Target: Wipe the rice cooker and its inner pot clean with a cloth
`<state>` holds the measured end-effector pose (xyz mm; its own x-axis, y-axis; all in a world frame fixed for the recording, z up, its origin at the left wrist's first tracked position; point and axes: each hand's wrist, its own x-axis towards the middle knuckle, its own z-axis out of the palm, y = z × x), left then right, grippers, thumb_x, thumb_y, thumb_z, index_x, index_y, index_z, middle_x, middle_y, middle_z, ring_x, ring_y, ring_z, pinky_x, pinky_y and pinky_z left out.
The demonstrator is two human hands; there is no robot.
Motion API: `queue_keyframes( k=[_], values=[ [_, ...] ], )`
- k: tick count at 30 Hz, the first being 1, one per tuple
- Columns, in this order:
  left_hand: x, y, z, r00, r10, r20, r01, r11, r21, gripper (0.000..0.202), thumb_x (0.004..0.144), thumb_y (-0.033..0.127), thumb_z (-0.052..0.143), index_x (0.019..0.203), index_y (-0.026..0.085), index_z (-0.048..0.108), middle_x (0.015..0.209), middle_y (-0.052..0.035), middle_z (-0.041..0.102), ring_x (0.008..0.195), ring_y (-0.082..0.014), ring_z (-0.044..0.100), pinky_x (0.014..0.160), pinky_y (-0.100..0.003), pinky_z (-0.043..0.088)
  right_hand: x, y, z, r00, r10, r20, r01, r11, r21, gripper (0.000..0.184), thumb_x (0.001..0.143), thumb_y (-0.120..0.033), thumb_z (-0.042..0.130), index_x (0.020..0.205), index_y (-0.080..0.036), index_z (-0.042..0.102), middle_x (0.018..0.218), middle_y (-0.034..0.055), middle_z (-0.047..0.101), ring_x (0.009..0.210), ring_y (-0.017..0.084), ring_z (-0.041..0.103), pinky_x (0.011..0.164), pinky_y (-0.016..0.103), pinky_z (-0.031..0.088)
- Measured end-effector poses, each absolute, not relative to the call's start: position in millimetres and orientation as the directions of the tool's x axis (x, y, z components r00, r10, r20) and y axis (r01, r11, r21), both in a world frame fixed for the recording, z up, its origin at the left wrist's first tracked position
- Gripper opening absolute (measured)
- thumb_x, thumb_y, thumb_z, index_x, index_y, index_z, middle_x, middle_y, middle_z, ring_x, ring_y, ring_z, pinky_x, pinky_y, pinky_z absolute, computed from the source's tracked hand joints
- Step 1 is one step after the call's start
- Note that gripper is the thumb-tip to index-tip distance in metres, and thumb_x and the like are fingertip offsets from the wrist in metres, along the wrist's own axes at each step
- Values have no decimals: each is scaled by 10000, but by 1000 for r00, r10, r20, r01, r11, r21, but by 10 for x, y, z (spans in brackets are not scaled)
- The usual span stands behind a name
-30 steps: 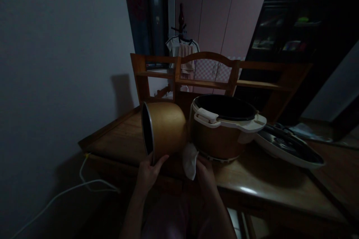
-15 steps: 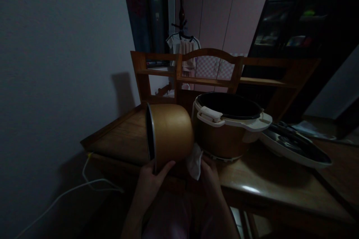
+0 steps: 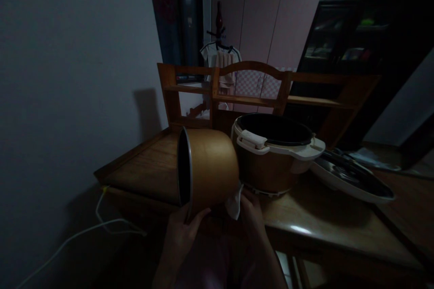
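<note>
A gold-coloured inner pot (image 3: 213, 167) lies tipped on its side, its dark mouth facing left. My left hand (image 3: 183, 230) grips its rim from below, thumb on the outer wall and fingers partly hidden. Against the pot's base on the right, my right hand (image 3: 249, 205) holds a white cloth (image 3: 233, 203); its fingertips are partly hidden. Just right of the pot stands the rice cooker body (image 3: 267, 169), upright on the desk, its top uncovered and dark inside.
Further right on the wooden desk (image 3: 305, 214) lies the cooker's detached lid (image 3: 352, 178), underside up. A wooden shelf rack (image 3: 251, 99) rises along the back. The wall (image 3: 74, 76) borders the left, where a white cable (image 3: 77, 235) hangs.
The inner pot has shifted slightly right and turned so that more of its mouth shows. The cloth and my right hand stay at its base, a little displaced.
</note>
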<state>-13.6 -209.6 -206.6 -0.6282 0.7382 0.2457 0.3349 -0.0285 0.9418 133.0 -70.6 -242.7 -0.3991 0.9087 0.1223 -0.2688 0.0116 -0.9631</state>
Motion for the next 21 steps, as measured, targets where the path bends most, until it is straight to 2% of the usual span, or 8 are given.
queue_keyframes(
  k=[4,12,17,21],
  values=[
    [-300,-1993,-2274,-637,701,320,395,-60,917,241,683,434,755,828,242,770,936,-53,775,923,-285,718,891,-374,557,1340,-701,-2430,-404,905,135,-262,27,-965,305,802,-392,636,977,-173,760,997,63,738,969,288,644,810,333,489],
    [-701,-1957,-2425,-670,693,267,360,-12,933,254,571,435,826,713,237,754,848,-82,775,868,-307,723,847,-376,569,1329,-690,-2431,-400,905,143,-238,48,-970,352,799,-389,643,1061,-179,750,1061,74,727,1063,319,618,854,362,483],
    [-701,-1963,-2408,-649,711,268,355,-29,935,259,625,440,787,788,240,766,942,-84,771,962,-309,708,916,-381,539,1337,-691,-2419,-401,904,146,-228,56,-972,333,792,-379,645,1037,-182,757,1062,67,727,1057,318,623,866,364,479],
    [-682,-2004,-2368,-658,714,241,350,7,937,229,601,445,805,707,250,753,845,-86,770,891,-315,718,820,-378,574,1343,-689,-2435,-417,898,144,-227,50,-973,325,812,-377,636,1050,-186,749,1062,65,727,1024,310,636,857,368,483]
  ],
)
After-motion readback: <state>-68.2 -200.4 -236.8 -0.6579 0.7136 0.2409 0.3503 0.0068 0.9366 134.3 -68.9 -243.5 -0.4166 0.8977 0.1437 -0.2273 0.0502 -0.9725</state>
